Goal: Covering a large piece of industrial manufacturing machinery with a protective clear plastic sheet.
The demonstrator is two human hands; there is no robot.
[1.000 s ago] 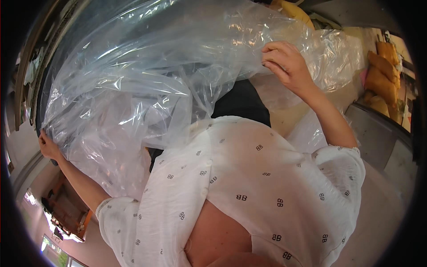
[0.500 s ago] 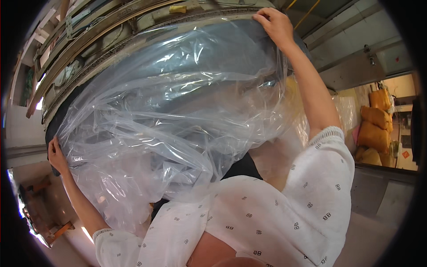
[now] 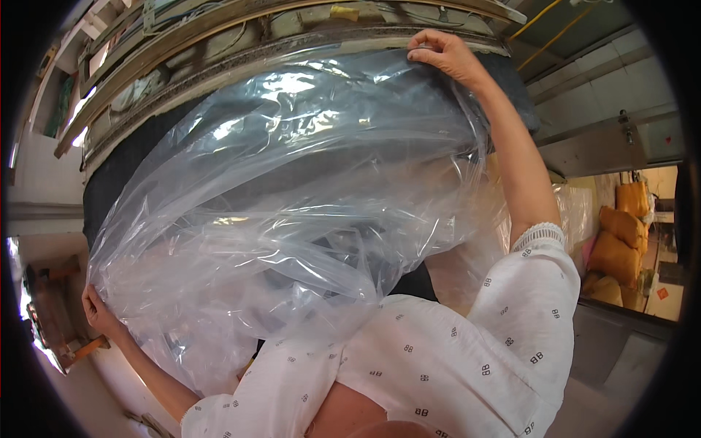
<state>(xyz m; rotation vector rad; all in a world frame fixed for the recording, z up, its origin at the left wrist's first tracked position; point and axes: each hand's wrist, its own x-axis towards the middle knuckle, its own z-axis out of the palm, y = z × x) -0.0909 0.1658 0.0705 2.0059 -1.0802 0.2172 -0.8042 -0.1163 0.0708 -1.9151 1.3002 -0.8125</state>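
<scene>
A large clear plastic bag [image 3: 292,212] is spread wide in front of me, crinkled and shiny. My right hand [image 3: 447,57] is raised high at the top of the view and pinches the bag's upper edge. Low at the left, my left hand [image 3: 98,310] grips the bag's lower edge. The plastic lies over a big dark roll of fabric [image 3: 120,164] that shows through it. My white patterned sleeves fill the bottom of the view.
A metal machine frame [image 3: 219,36] with rails runs across the top behind the bag. Yellow-orange stuffed sacks [image 3: 621,241] are stacked at the right. A wooden piece [image 3: 62,336] sits low at the left near the wall.
My right hand rose from mid-height to the top of the view, pulling the bag's edge up over the dark roll. The left hand kept its grip low at the left.
</scene>
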